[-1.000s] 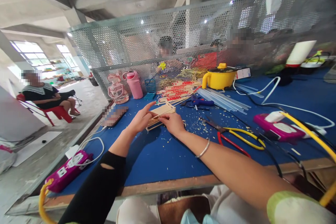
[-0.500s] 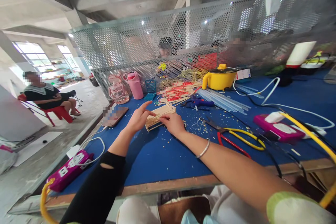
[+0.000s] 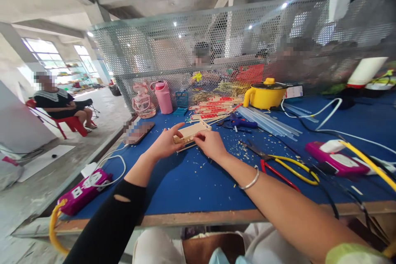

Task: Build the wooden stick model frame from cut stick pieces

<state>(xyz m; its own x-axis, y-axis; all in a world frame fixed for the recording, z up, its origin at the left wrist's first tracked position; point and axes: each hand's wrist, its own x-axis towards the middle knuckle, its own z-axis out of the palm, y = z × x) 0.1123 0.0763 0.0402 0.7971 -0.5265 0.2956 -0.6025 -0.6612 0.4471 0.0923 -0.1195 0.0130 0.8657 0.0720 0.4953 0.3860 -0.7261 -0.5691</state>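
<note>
A small pale wooden stick model (image 3: 192,130) rests on the blue table, tilted a little, with low rails along its edge. My left hand (image 3: 165,142) grips its left end, thumb at the near side and fingers over the top. At its right end my right hand (image 3: 210,144) has thumb and forefinger pinched together against the near edge; whatever lies between those fingertips is too small to name. Behind the model lies a pile of red-tipped wooden sticks (image 3: 213,107).
Right of the hands lie pliers (image 3: 278,163), a blue glue gun (image 3: 244,123), clear glue sticks (image 3: 269,121) and a yellow pot (image 3: 267,95). A phone (image 3: 140,133), pink bottle (image 3: 163,98) and purple power strip (image 3: 85,192) are leftward. A person sits far left; others are behind the mesh.
The whole view has shifted slightly. My left hand has closed its thumb and fingers round the model's left end. My right fingertips have moved toward the near right edge.
</note>
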